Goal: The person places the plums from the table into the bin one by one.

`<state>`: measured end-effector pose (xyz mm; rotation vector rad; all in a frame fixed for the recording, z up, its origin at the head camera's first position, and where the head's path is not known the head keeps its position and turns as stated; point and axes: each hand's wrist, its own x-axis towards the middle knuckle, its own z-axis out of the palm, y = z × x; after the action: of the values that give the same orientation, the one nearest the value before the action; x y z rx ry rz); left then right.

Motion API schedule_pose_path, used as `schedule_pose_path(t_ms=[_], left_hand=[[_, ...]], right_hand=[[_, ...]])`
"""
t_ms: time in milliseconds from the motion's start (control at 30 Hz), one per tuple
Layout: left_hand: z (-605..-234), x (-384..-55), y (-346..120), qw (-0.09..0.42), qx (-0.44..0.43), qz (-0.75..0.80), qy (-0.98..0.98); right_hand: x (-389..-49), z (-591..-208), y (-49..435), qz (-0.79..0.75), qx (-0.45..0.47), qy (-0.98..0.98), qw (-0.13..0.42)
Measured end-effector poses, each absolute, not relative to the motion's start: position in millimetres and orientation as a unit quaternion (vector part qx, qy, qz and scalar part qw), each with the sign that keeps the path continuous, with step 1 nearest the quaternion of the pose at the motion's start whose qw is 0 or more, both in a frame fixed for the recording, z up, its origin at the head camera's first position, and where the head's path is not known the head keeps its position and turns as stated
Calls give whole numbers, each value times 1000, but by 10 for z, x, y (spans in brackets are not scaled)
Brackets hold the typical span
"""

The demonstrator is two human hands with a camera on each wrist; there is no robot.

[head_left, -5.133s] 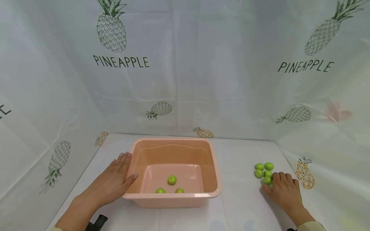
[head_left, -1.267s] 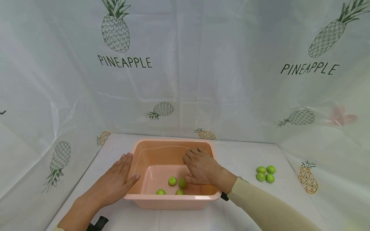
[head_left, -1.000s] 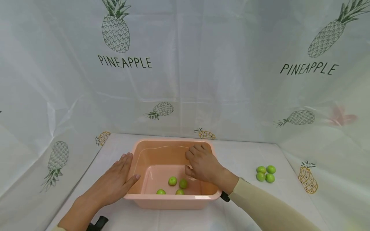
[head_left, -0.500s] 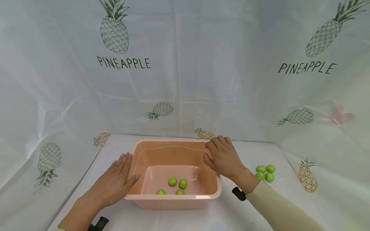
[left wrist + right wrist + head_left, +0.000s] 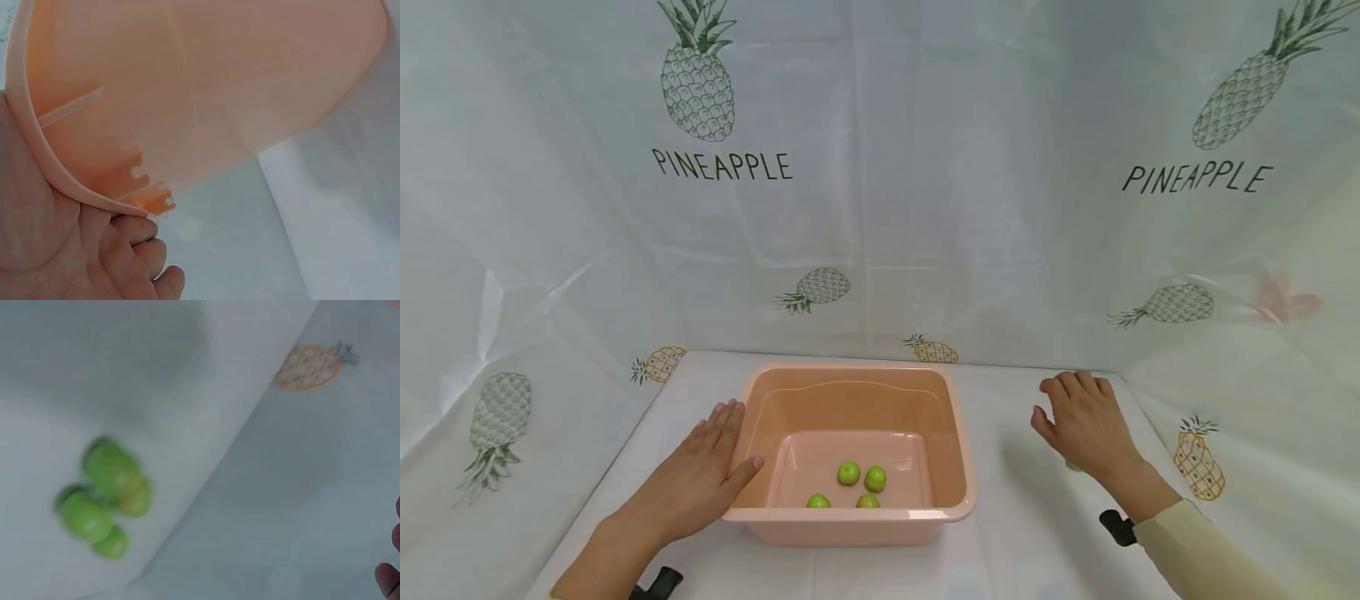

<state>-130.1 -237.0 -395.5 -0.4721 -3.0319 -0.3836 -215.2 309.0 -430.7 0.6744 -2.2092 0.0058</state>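
Observation:
A peach plastic basin stands on the white table, with several small round green fruits on its floor. My left hand rests along the basin's left rim, fingers straight; the left wrist view has the palm against the rim. At the right, my right hand hovers above the table with loosely bent fingers and holds nothing. Beneath it lies a cluster of green fruits, mostly hidden by the hand in the head view and blurred in the right wrist view.
White sheeting with printed pineapples rises behind the table and along both sides. The white tabletop stretches between the basin and the right hand. A black strap piece shows at the right wrist.
The right hand released a green fruit in the basin, joining the others there, then lifted out over the right rim and moved right to the remaining cluster. The left hand stayed on the rim.

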Motion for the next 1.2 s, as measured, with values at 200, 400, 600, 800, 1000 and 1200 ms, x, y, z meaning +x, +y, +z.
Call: schedule_pose_path(t_ms=[200, 400, 600, 800, 1000, 1200], left_hand=[[-3949, -1290, -2371, 25, -156, -127, -979], [-3947, -1285, -2373, 22, -155, -131, -979], [-3955, -1288, -2379, 22, -159, -133, -978], [-3957, -1286, -2380, 20, -157, -133, -978], [-3950, -1287, -2369, 22, -156, -131, -979], [-3942, -1283, -2363, 23, -157, -128, -979]], right_hand=[[-2043, -4486, 3593, -25, 237, -887, 395], [-1921, -4638, 3948, -44, 216, -905, 363], [-1831, -4799, 4149, -67, 225, -910, 341], [-1743, -4985, 4245, -88, 249, -922, 283], [-1718, -5105, 4298, -95, 254, -929, 252], [-1728, -5181, 4323, -111, 253, -931, 239]])
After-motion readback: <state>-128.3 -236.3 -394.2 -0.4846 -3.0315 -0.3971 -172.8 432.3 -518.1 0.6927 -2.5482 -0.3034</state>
